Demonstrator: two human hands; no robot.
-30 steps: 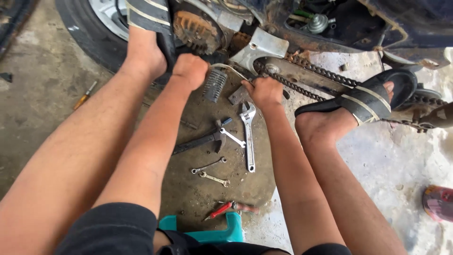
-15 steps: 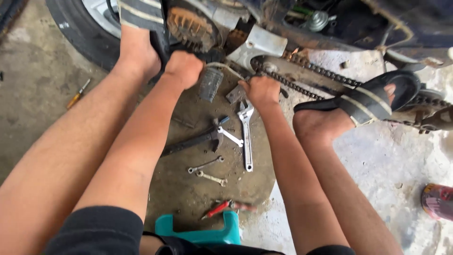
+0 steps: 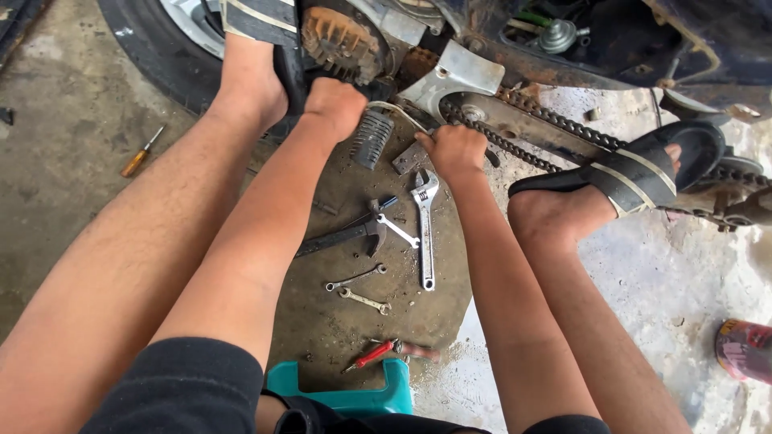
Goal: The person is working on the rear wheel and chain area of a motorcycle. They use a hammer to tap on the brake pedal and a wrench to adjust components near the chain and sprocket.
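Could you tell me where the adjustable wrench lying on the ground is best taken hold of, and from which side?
Probably by the long straight handle of the adjustable wrench, from above. It lies flat, jaw end toward the right hand, hanging-hole end toward the person. The small spanner crowds its left side near the head, so the lower handle, where the ground is barer, is easier.

The floor (image 3: 72, 161) is rough grey concrete, darkened by an oily stain (image 3: 378, 305) at the middle. Right of the stain the concrete turns pale and chalky (image 3: 691, 273); left of it the surface is dull and cracked. Soft, even daylight falls everywhere, without hard shadows.
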